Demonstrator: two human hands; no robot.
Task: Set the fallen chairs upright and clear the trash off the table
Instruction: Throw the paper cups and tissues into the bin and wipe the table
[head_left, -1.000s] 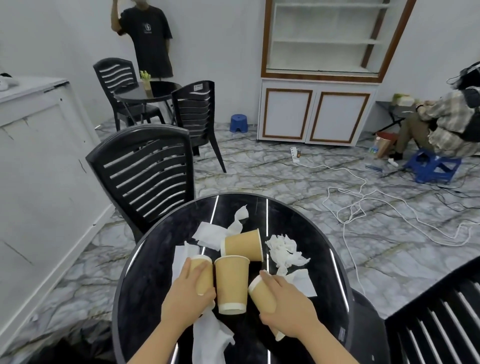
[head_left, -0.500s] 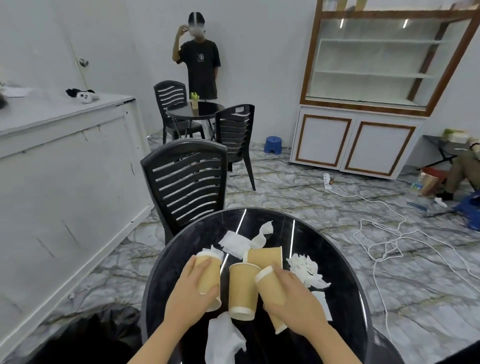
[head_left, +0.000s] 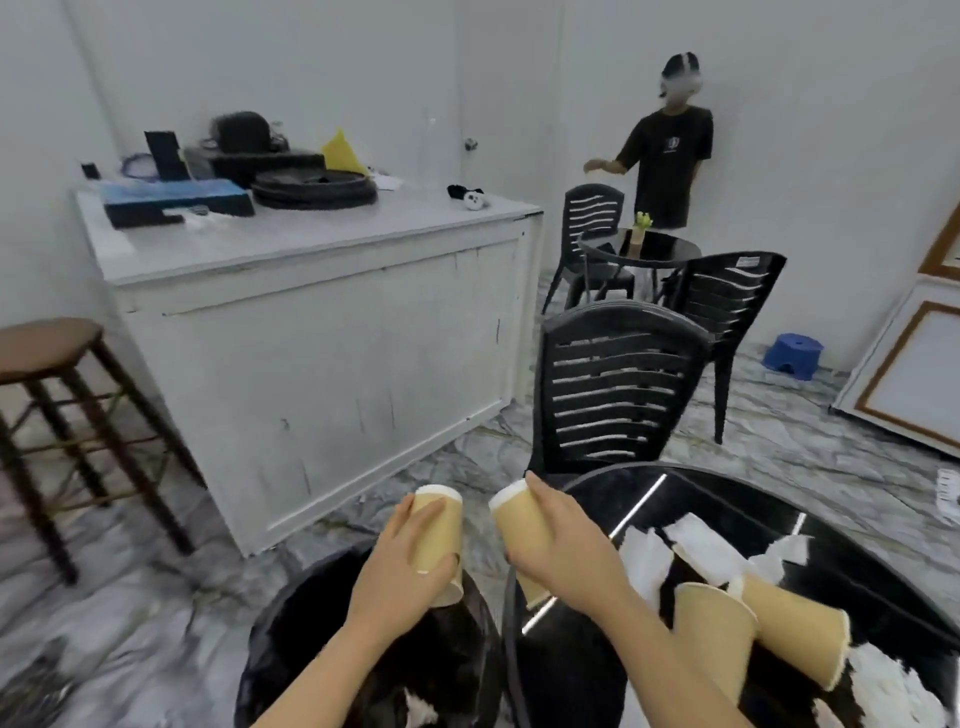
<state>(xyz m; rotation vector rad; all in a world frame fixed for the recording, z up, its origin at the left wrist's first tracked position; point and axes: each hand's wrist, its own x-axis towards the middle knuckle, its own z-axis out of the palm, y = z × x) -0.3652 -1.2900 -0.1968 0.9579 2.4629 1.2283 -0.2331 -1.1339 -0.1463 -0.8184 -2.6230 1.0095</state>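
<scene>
Grasping one paper cup (head_left: 438, 540) in the left hand (head_left: 400, 577) above the black bin bag (head_left: 291, 639) and another cup (head_left: 519, 540) in the right hand (head_left: 566, 556) at the worktop (head_left: 857, 597) edge, carry both fully over the opening before releasing.

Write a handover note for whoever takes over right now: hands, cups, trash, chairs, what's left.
Left hand holds a paper cup above the black bin bag.
Right hand holds a second cup between table edge and bag.
Neither is dropped yet.
Left on the black table: two cups and, and crumpled tissues.
The near chair stands upright.
Next: drop both cups, then clear the rest.
</scene>
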